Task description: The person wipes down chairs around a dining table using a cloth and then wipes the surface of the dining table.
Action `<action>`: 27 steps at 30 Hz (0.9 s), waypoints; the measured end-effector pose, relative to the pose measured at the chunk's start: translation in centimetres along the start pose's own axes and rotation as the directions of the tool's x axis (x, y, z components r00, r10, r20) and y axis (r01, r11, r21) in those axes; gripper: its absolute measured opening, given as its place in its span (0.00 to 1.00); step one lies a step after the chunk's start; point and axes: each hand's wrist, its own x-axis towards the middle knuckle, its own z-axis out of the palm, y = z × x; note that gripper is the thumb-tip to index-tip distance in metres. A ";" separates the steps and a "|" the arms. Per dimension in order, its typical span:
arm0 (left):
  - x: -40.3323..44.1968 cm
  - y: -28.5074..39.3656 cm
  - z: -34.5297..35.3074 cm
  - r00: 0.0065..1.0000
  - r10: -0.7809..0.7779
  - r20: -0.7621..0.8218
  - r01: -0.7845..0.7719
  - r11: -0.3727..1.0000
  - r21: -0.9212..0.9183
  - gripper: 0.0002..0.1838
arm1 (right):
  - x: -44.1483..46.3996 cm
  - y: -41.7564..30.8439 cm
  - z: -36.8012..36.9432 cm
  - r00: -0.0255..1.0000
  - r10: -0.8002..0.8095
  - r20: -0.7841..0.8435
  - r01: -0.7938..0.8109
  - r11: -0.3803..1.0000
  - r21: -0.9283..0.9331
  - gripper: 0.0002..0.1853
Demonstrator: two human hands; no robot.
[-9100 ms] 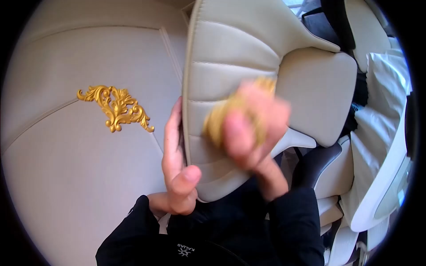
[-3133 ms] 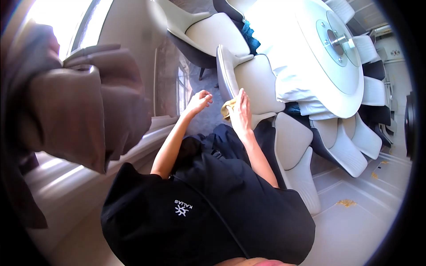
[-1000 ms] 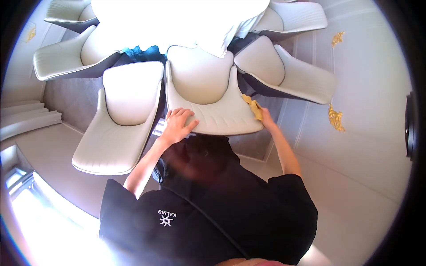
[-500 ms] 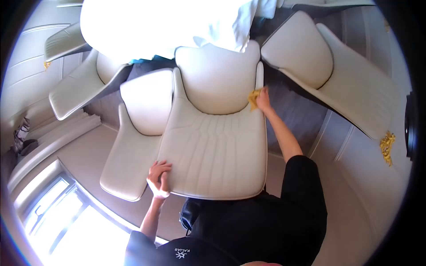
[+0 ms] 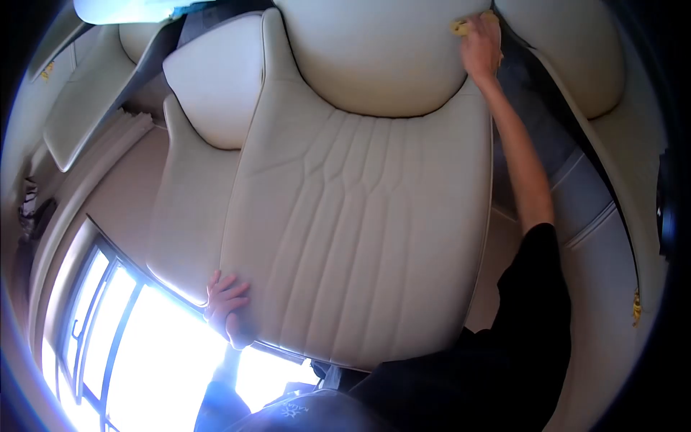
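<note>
A cream padded chair (image 5: 360, 237) with stitched lines down its backrest fills the middle of the head view. My right hand (image 5: 481, 49) is closed on a yellow cloth (image 5: 461, 28), pressing it on the chair's right side edge, near where the seat meets the backrest. Part of the cloth is hidden under the fingers. At the lower left, my left hand (image 5: 227, 306) lies on the backrest's corner with its fingers spread, holding nothing.
A second cream chair (image 5: 194, 194) stands close on the left, another chair (image 5: 86, 93) beyond it. To the right is one more cream chair (image 5: 576, 72). A bright window (image 5: 137, 345) is at the lower left, and gold ornament (image 5: 636, 308) decorates the right wall.
The view has come closer to the chair, which now looks larger. My right hand with the cloth has moved forward along the right edge. My left hand stays at the backrest corner.
</note>
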 end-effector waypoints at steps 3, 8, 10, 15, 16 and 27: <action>-0.1 0.1 -0.2 1.000 -0.031 0.002 0.031 0.999 0.009 0.19 | -6.4 -2.4 4.8 0.929 -0.159 0.334 0.096 0.976 0.197 0.23; -1.3 -0.5 -1.1 0.997 -0.053 0.048 0.053 0.999 0.004 0.17 | -7.2 -10.6 0.2 0.122 -0.314 0.941 0.188 0.939 0.289 0.15; -1.6 -0.5 -1.0 0.997 -0.062 0.038 0.063 0.998 -0.005 0.18 | -7.8 -13.9 -1.8 -0.083 -0.107 0.991 -0.285 0.955 0.079 0.17; -2.0 -0.5 -0.7 0.995 -0.079 -0.067 0.075 0.995 -0.069 0.13 | -12.3 -19.9 -2.5 0.180 -0.511 0.841 -0.073 0.845 0.529 0.15; -2.0 -0.2 -0.7 0.993 -0.089 -0.071 0.084 0.994 -0.071 0.13 | -11.8 -21.1 -4.5 0.331 -0.432 0.839 -0.395 0.744 0.539 0.14; -3.1 -0.7 -1.5 0.997 -0.072 -0.011 0.071 0.995 -0.063 0.21 | -15.3 -26.8 -22.3 0.323 -0.946 -0.006 -0.516 -0.181 0.837 0.13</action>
